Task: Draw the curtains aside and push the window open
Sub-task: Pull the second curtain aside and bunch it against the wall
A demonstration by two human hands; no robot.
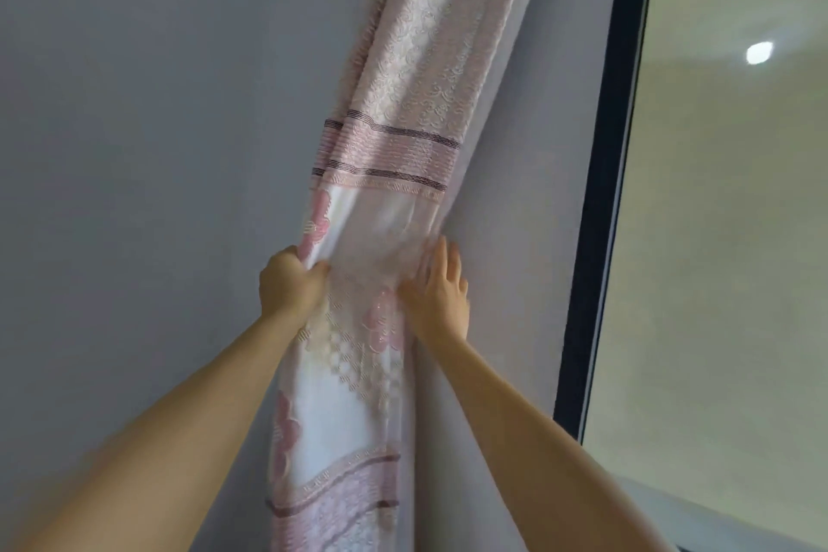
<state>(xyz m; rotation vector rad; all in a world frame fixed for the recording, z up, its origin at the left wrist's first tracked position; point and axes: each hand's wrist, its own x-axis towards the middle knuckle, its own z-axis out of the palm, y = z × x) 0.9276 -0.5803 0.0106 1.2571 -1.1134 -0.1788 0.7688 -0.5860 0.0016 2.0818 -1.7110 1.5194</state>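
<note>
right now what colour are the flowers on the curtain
Pink flowers on the white curtain, clearest in the head view.

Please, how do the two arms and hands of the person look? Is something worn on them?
Both forearms are bare up to the picture's edge: no sleeves show. The left hand and the right hand carry no gloves, and no rings, watch or bracelet can be seen. The fingers of the right hand are slim, with short nails.

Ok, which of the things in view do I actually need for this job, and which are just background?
Belongs to the job:
- pink patterned fabric curtain, bunched against the wall
- black-framed glass window
- left hand, gripping the curtain's edge
- right hand, flat against the curtain

Just background:
- plain grey wall
- round white light reflection in the glass
</note>
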